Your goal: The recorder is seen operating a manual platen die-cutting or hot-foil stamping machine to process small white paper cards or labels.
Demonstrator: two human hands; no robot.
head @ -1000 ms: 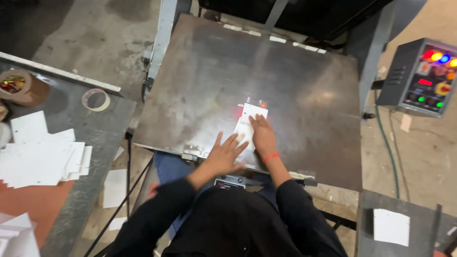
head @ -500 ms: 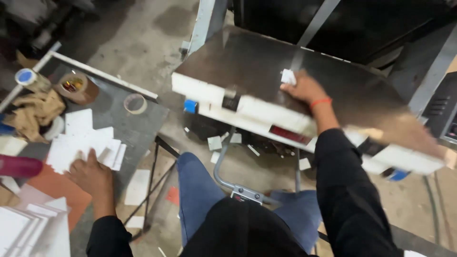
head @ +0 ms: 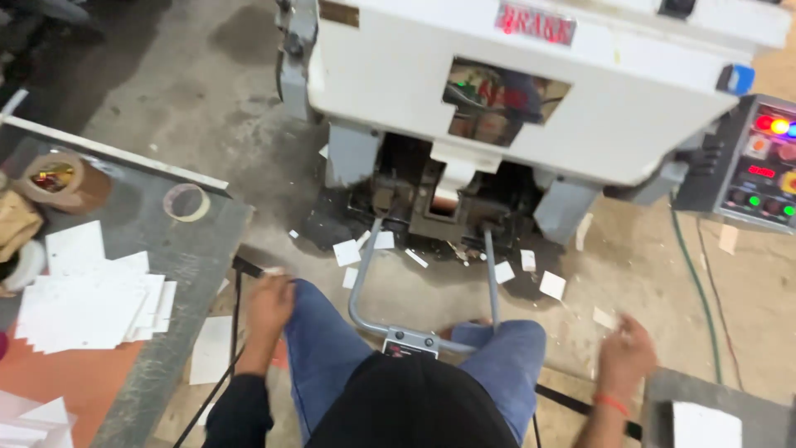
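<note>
Both hands hang empty, left hand [head: 272, 300] curled, right hand [head: 626, 355] blurred, below the press's red label [head: 535, 23].

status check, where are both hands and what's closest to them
Left hand empty, open, down by left knee, beside the grey table edge. Right hand blurred, empty, near the grey tray with white card. White press machine closed ahead.
</note>
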